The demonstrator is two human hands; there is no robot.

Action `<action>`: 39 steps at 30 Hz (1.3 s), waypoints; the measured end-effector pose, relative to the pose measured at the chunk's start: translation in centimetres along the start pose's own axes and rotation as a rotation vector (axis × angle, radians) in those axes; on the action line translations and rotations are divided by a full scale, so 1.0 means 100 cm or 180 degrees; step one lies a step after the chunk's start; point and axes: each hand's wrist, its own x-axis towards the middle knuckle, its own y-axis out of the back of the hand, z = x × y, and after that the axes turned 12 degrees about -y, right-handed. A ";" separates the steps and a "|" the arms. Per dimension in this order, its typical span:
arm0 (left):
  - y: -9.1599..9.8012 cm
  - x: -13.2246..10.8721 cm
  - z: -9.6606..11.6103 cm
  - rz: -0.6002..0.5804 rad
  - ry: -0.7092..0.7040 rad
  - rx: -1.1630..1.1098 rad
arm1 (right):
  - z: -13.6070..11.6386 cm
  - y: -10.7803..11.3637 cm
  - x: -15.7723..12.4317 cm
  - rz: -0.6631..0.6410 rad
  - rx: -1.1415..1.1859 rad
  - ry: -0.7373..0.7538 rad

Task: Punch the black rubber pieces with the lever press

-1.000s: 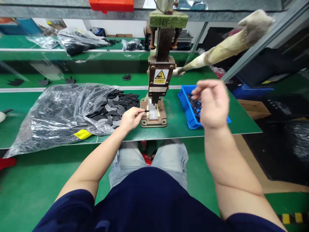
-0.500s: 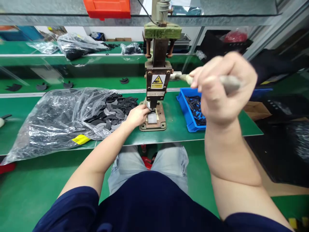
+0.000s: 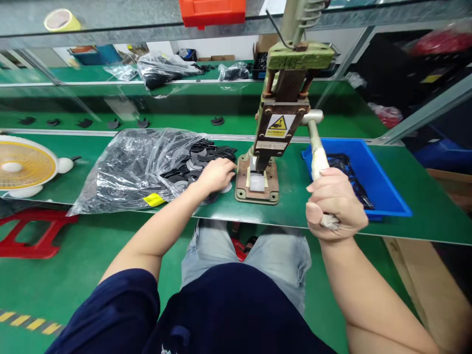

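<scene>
My right hand (image 3: 336, 204) is wrapped round the pale, taped lever handle (image 3: 317, 147) of a hand press (image 3: 282, 105). The lever points down toward me on the press's right side. My left hand (image 3: 217, 175) lies at the right edge of a pile of black and grey curved flat pieces (image 3: 193, 164), just left of the press base (image 3: 241, 194). Its fingers are bent together, and whatever is between them is hidden. Under the ram, a whitish block (image 3: 257, 182) sits on the base. The pile spills from a clear plastic bag (image 3: 118, 167).
Right of the press, a blue bin (image 3: 383, 172) holds small black parts. A fan (image 3: 27, 164) lies at the left. Several black pieces (image 3: 143, 123) lie along the back ledge. A metal shelf with a red bin (image 3: 213, 12) hangs overhead.
My right hand has pulled the lever from raised to lowered. My left hand has left the press base for the pile. The view has shifted, showing the fan and more of the blue bin.
</scene>
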 end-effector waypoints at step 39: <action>-0.035 -0.027 0.044 0.1702 0.1315 -0.2853 | -0.005 -0.007 -0.003 0.0263 0.0211 0.0054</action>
